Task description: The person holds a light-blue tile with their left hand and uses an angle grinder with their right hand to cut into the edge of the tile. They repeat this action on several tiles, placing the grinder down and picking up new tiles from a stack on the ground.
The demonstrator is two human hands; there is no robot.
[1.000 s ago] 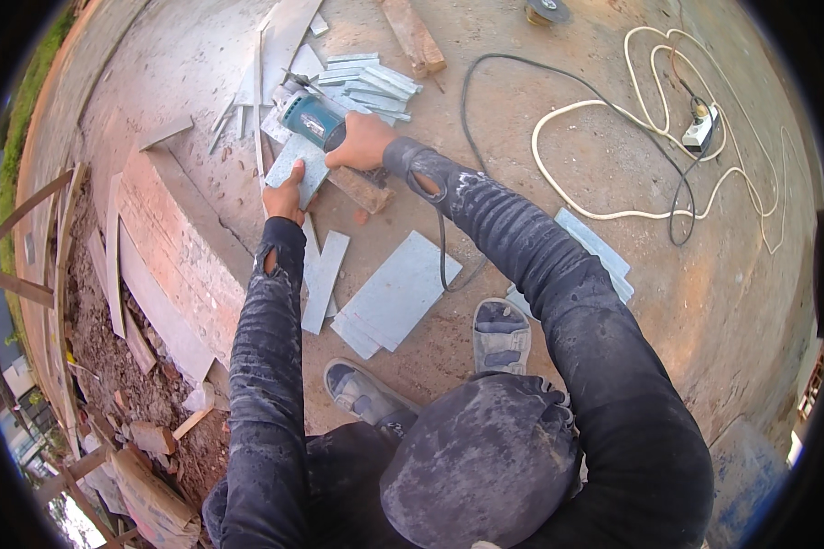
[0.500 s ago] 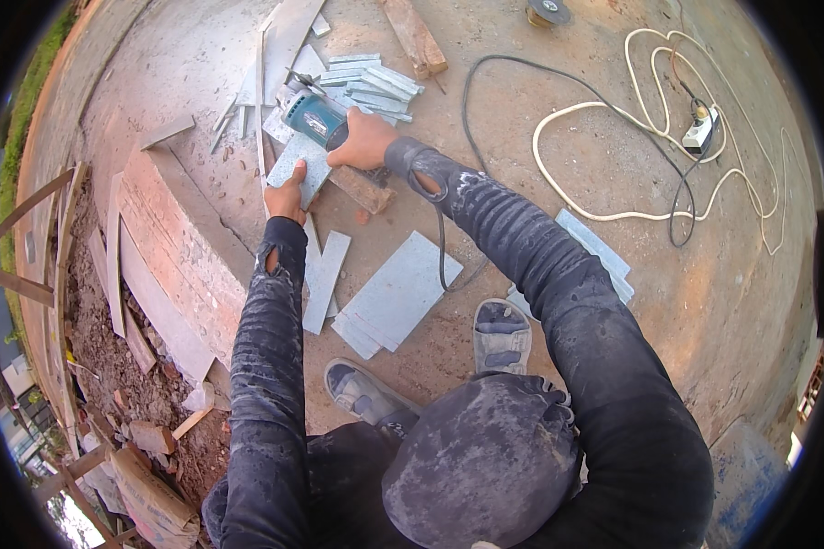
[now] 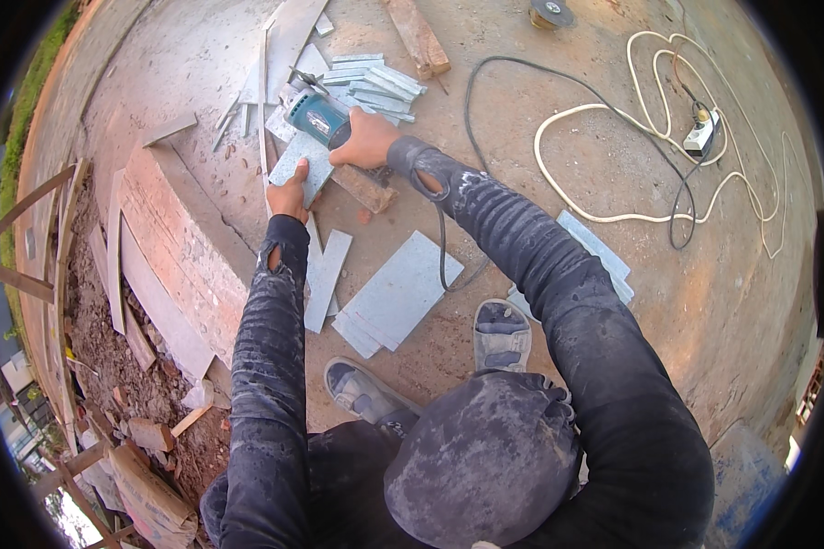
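My right hand [image 3: 368, 137] grips the rear of a teal power cutter [image 3: 315, 117], its guard and disc at the far end, over a short wooden block [image 3: 364, 190]. My left hand [image 3: 287, 196] holds a small pale speckled stone tile [image 3: 317, 172] just below the cutter, thumb on its top; whether the disc touches it is unclear. Narrow cut strips [image 3: 380, 84] lie piled beyond the cutter. A stack of larger rectangular tiles [image 3: 398, 288] and a long strip [image 3: 328, 279] lie on the concrete floor nearer my feet.
A dark cord and white cable loop at right with a power strip [image 3: 700, 133]. A spool-like object [image 3: 551, 13] and wooden plank [image 3: 414, 32] lie at the back. More tiles [image 3: 590, 247] lie beside my right arm. A concrete ledge [image 3: 178, 247], boards and rubble border the left.
The scene sits very slightly lower and further right in the frame. Both hands keep the same hold on the cutter and the tile.
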